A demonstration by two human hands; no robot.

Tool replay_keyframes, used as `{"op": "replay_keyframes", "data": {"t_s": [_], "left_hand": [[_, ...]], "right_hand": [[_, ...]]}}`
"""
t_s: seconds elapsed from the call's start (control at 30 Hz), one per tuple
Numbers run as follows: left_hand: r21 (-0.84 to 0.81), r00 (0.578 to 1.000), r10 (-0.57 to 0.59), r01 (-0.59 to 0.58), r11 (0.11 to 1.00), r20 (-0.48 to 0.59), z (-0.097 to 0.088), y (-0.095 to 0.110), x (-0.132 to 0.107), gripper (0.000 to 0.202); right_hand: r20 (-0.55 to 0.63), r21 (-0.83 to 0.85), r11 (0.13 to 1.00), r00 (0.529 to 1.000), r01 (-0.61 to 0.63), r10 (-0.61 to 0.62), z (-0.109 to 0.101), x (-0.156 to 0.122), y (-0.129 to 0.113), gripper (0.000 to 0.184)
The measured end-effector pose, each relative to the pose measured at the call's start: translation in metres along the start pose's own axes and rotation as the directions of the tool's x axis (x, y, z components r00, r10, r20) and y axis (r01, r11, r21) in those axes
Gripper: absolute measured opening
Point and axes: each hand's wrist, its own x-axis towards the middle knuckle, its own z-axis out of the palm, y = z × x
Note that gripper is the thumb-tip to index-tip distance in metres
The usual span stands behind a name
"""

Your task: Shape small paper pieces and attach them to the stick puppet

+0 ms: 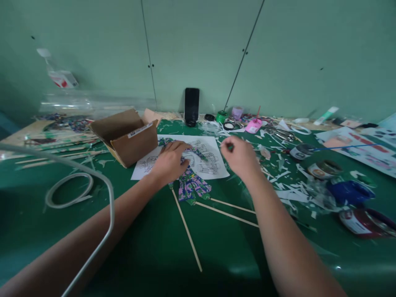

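While steadying the painted cutout [188, 183] under spread left hand [172, 160], avoid snagging 3 sticks [187, 231] toward 4–5 o'clock with curled right hand [240, 156]; cannot tell if pinching anything

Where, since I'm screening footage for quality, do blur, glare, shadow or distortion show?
Head view: the right hand looks soft-edged, perhaps from motion; head view: a small glint on the green table at lower right, darker shadow at bottom centre; head view: the red jar by the right edge looks stretched.
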Motion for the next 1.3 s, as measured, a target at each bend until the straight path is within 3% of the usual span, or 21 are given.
{"op": "replay_keyframes", "data": {"t_s": [0.1, 0.2, 0.43, 0.53, 0.67, 0.8, 0.9, 1.3], "left_hand": [[0.049, 0.989, 0.036, -0.043, 0.998, 0.142, 0.013, 0.001, 0.025, 0.059], [0.047, 0.976, 0.063, -0.074, 0.996, 0.21, 0.022, 0.001, 0.037, 0.052], [-0.004, 0.973, 0.2, -0.201, 0.98, 0.116, 0.017, -0.008, 0.029, 0.023], [-0.013, 0.972, 0.233, -0.233, 0.972, 0.038, 0.014, -0.008, 0.027, 0.023], [-0.017, 0.979, 0.192, -0.194, 0.981, -0.063, 0.014, -0.003, 0.026, 0.028], [-0.248, 0.997, 0.076, -0.08, 0.965, -0.027, 0.018, -0.001, 0.024, 0.027], [-0.367, 0.996, 0.088, -0.083, 0.927, -0.003, 0.02, -0.001, 0.022, 0.026], [-0.367, 0.986, 0.168, -0.16, 0.916, -0.011, 0.019, 0.001, 0.021, 0.025]], "right_hand": [[0.283, -0.149, 0.988, 0.956, -0.032, 0.073, 0.012, -0.001, 0.001, 0.012], [0.394, -0.193, 0.981, 0.914, -0.018, 0.094, 0.016, -0.002, -0.001, 0.018], [0.391, -0.14, 0.989, 0.915, -0.047, 0.098, 0.02, -0.004, -0.001, 0.014], [0.393, -0.07, 0.997, 0.917, -0.046, 0.07, 0.019, -0.004, -0.003, 0.015], [0.29, 0.085, 0.996, 0.957, -0.041, 0.015, 0.016, -0.004, -0.007, 0.016], [0.203, 0.225, 0.973, 0.979, -0.044, -0.002, 0.015, -0.005, -0.01, 0.02], [0.203, 0.279, 0.959, 0.979, -0.054, -0.004, 0.016, -0.007, -0.014, 0.022], [0.238, 0.282, 0.949, 0.968, -0.144, 0.076, 0.018, -0.007, -0.018, 0.022]]}}
